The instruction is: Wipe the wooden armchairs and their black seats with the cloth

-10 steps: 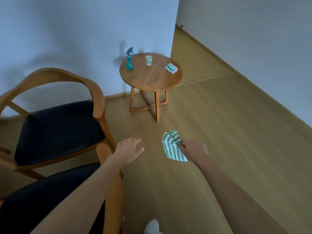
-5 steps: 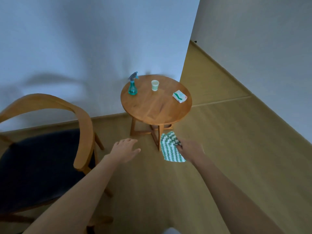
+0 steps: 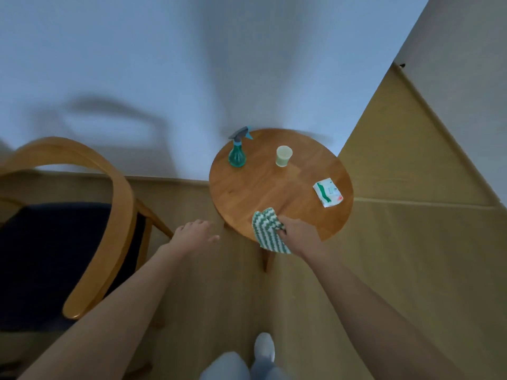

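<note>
The right hand (image 3: 297,234) is gripping the cloth (image 3: 267,230) over the table's (image 3: 274,187) near edge; the armchair (image 3: 82,215) is sitting far left, nearer the empty, loosely spread left hand (image 3: 196,233).

Person is closer to the round table (image 3: 263,193) than 1 s ago. Right hand (image 3: 297,234), gripping the cloth (image 3: 267,231), is now over the table's near edge; before it was over bare floor short of the table. Left hand (image 3: 196,233), fingers spread, goes from beside the armchair (image 3: 120,204) to just left of the table rim. The second, nearer armchair has left the view. A white-socked foot (image 3: 264,346) now shows at the bottom.
</note>
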The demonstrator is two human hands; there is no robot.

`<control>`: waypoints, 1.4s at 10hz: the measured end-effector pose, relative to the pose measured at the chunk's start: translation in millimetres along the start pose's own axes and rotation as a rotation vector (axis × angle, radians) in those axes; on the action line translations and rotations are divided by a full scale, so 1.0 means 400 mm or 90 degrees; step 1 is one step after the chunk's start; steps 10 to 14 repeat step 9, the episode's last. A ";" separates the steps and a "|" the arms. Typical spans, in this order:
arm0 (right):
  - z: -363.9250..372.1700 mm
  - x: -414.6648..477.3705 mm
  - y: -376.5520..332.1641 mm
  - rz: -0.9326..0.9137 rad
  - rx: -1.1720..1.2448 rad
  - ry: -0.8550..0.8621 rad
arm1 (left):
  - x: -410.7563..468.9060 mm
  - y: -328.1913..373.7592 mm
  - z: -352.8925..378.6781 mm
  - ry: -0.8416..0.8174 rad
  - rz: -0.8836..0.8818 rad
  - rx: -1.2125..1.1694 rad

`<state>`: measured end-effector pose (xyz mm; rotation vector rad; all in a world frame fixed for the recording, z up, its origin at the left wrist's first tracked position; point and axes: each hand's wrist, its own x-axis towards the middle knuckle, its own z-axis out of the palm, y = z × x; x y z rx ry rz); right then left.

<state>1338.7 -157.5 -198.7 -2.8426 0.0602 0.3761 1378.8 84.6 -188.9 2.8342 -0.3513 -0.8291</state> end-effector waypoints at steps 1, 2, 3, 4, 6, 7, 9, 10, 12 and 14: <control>-0.013 0.122 0.005 -0.026 0.005 0.002 | 0.087 0.005 -0.025 0.019 -0.019 -0.010; 0.005 0.250 0.004 -0.034 0.023 0.020 | 0.176 -0.016 -0.029 0.017 -0.038 -0.022; 0.047 0.377 0.002 -0.021 0.041 0.047 | 0.262 -0.054 -0.020 -0.006 -0.055 -0.028; 0.100 0.479 -0.011 0.004 0.083 0.109 | 0.330 -0.101 -0.017 -0.043 -0.086 -0.035; 0.264 0.542 -0.024 -0.034 0.024 -0.066 | 0.403 -0.179 0.012 -0.056 -0.092 -0.104; 0.331 0.533 -0.016 -0.049 0.008 -0.189 | 0.419 -0.199 0.030 -0.082 -0.099 -0.108; 0.362 0.504 -0.026 -0.045 -0.046 -0.297 | 0.409 -0.216 0.035 -0.072 -0.111 -0.117; 0.362 0.504 -0.026 -0.045 -0.046 -0.297 | 0.409 -0.216 0.035 -0.072 -0.111 -0.117; 0.362 0.504 -0.026 -0.045 -0.046 -0.297 | 0.409 -0.216 0.035 -0.072 -0.111 -0.117; 0.362 0.504 -0.026 -0.045 -0.046 -0.297 | 0.409 -0.216 0.035 -0.072 -0.111 -0.117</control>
